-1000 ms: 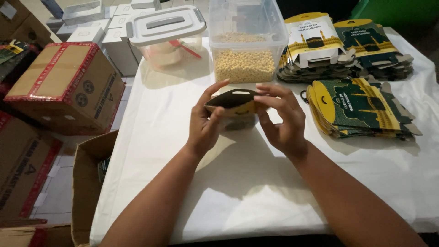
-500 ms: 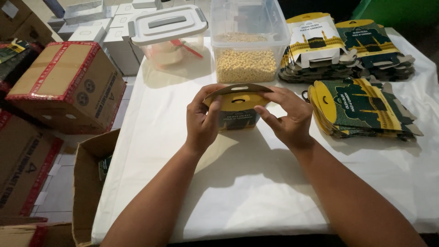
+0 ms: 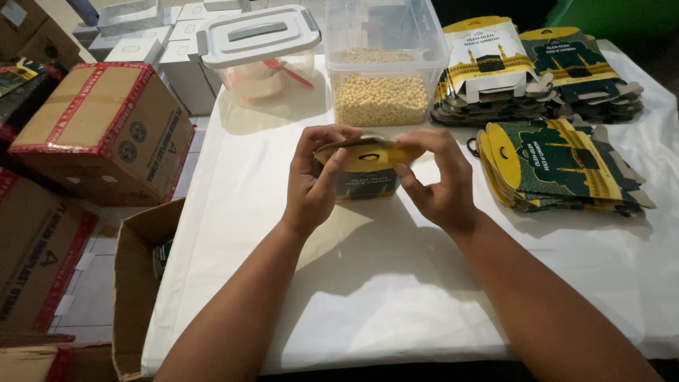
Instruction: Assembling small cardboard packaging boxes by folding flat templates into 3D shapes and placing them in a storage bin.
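Observation:
Both my hands hold a small cardboard carton [image 3: 366,170], dark green with a yellow top flap, above the white table [image 3: 368,297]. My left hand [image 3: 315,185] grips its left side, thumb pressed on the yellow flap. My right hand [image 3: 440,182] pinches the right end of the flap with the fingers curled over it. The carton's lower part is partly hidden behind my fingers.
A clear tub of yellow beans [image 3: 382,78] stands behind the carton, next to a lidded plastic container [image 3: 260,49]. Stacks of flat cartons [image 3: 559,159] [image 3: 495,78] lie at the right. Cardboard boxes [image 3: 106,127] stand left of the table, an open one [image 3: 138,283] below its edge.
The carton's yellow flap has swung up and over the top. My hands have shifted slightly, closing in on the flap from both ends.

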